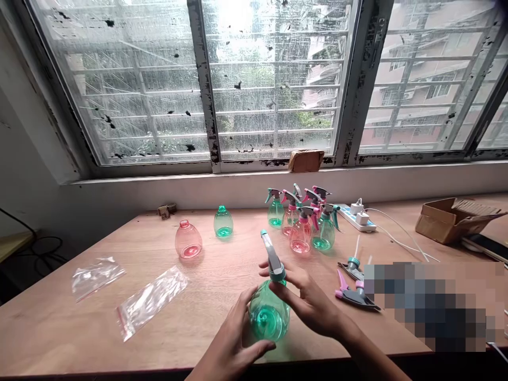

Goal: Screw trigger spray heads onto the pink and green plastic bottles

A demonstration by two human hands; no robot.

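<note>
A translucent green spray bottle (pixel 270 313) stands near the table's front edge, tilted slightly. My left hand (pixel 238 333) wraps round its left side and base, thumb in front. Around the collar of its grey-and-teal spray head (pixel 273 259) are the thumb and fingers of my right hand (pixel 311 299). The nozzle points up and away from me. To the right of that hand lie loose spray heads, one grey and pink (pixel 357 296) and one with a teal collar (pixel 353 264).
A pink bottle (pixel 188 241) and a green bottle (pixel 224 222) without heads stand at left-centre. Several bottles with heads (pixel 300 235) cluster behind. Two plastic bags (pixel 153 299) lie left. A power strip (pixel 357 218), an open carton (pixel 444 219) and a blurred-out patch occupy the right.
</note>
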